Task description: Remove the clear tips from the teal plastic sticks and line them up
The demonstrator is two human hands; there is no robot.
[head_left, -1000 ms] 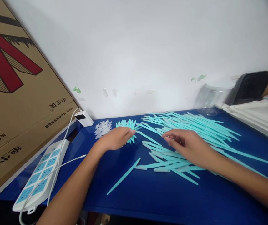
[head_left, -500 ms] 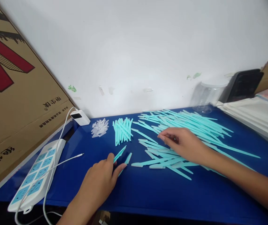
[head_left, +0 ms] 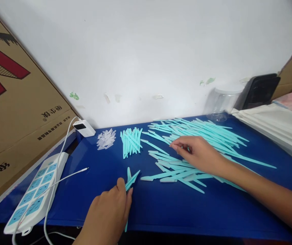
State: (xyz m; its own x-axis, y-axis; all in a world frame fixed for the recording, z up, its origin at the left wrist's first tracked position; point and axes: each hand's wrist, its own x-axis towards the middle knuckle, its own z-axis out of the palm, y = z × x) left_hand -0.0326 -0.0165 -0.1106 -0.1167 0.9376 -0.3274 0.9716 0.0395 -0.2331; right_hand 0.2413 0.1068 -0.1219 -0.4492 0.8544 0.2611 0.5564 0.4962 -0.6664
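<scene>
Turquoise eyebrow razors stick out of my left hand, which is closed around them low on the table; two tips cross above the fingers, and a thin end shows below. My right hand hovers at the left side of the loose razors with thumb and fingertips pinched together. Whatever is in that pinch is too small or hidden to make out. Below it lies a nearer group of razors, many with pale blade ends. Behind spreads a larger heap of long razors.
A stack of short turquoise pieces and a small pile of translucent caps lie toward the wall. At left are a white power strip, a cable and a white device. A clear jar stands at back right.
My left hand has drawn nearer and brought the razors' separated tips together so that they cross. The right hand keeps its pinch in nearly the same place. The view has shifted slightly.
</scene>
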